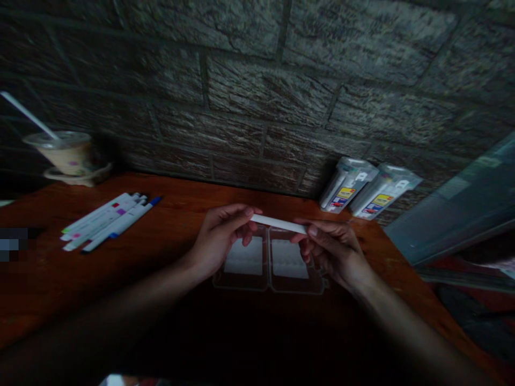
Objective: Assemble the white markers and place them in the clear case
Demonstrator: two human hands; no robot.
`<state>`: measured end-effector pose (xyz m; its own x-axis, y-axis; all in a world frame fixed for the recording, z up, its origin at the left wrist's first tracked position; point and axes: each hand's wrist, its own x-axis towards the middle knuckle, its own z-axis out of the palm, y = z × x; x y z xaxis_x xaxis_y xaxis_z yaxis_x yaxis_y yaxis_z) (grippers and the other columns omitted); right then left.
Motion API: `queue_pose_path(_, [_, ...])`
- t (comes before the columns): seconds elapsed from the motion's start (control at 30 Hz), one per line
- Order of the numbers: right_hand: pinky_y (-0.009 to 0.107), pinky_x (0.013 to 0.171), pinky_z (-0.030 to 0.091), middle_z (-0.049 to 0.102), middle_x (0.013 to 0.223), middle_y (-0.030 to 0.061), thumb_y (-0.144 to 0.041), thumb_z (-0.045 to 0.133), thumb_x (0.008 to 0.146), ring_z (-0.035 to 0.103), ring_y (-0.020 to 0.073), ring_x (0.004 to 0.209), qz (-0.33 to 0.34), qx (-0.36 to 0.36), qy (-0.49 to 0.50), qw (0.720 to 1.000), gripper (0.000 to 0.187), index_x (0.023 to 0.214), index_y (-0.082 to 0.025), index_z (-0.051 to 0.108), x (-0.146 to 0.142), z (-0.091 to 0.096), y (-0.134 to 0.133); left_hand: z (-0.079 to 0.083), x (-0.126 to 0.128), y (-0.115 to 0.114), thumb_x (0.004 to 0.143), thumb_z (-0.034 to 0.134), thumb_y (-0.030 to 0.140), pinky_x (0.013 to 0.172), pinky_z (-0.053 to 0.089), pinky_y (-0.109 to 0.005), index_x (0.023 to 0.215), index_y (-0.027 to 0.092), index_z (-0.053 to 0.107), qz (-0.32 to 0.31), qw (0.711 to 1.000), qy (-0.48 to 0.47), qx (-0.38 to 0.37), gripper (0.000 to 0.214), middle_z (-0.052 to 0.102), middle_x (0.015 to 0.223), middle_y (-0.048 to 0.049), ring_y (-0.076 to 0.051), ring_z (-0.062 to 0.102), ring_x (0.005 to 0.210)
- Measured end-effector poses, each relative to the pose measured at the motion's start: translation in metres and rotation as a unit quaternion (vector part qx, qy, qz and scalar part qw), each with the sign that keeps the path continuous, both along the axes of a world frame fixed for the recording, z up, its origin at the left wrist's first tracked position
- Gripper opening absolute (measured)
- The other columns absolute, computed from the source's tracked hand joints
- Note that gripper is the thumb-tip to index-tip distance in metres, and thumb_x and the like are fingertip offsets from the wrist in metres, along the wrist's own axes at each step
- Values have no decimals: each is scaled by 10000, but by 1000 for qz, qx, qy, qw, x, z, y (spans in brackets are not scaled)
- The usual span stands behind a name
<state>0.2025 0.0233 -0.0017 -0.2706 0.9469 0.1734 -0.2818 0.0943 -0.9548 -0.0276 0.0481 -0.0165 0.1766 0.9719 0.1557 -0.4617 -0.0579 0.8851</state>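
Note:
A thin white strip (pixel 278 223) is held level between my two hands, above the table. My left hand (pixel 225 230) pinches its left end between thumb and fingers. At the other end, my right hand (pixel 332 246) grips it the same way. Beneath the hands lies a clear plastic case (pixel 269 287), opened flat into two halves. White pieces (pixel 288 260) lie in both halves, partly covered by my fingers. What the strip is made of cannot be made out.
White markers (pixel 108 222) lie in a bunch on the wooden table (pixel 169 236) at the left. Behind them stands a plastic cup (pixel 66 153) with a straw in a holder. Two clear labelled containers (pixel 382 193) stand by the brick wall (pixel 265 80) at the right.

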Motion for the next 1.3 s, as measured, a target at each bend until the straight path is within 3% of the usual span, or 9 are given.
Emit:
queue_pose_path(0.4, [230,600,631,850,890,49,-264,805,901,754,133,640,-32,74,-46,996,179,1076,-271,843,1,-8,6,1,1,1,840,802,274,461,411,-198,952,100,821,-6,1000,-10,-16,208,700,649,-43,-81,548,483])
queue_pose_path(0.73, [184,612,641,850,873,81,-346,827,892,797,144,674,-55,11,3,998,184,1010,-206,838,4,-7,9,0,-3,-2,947,682,284,523,462,-222,1113,98,805,-67,996,-53,24,278,768,746,-103,-109,607,527])
queue_pose_path(1.03, [168,576,641,843,807,70,-348,903,799,784,141,612,-61,-41,46,996,180,829,-188,826,5,-4,13,1,-5,-3,946,662,249,566,489,-246,1200,102,790,-128,989,-60,40,321,798,872,-151,-133,648,587])
queue_pose_path(1.3, [168,579,643,839,789,67,-340,914,781,780,140,603,-72,-44,55,995,188,817,-182,820,5,-5,13,2,-3,-5,950,691,257,547,473,-223,1186,140,806,-113,991,-46,48,287,810,910,-138,-96,610,558])
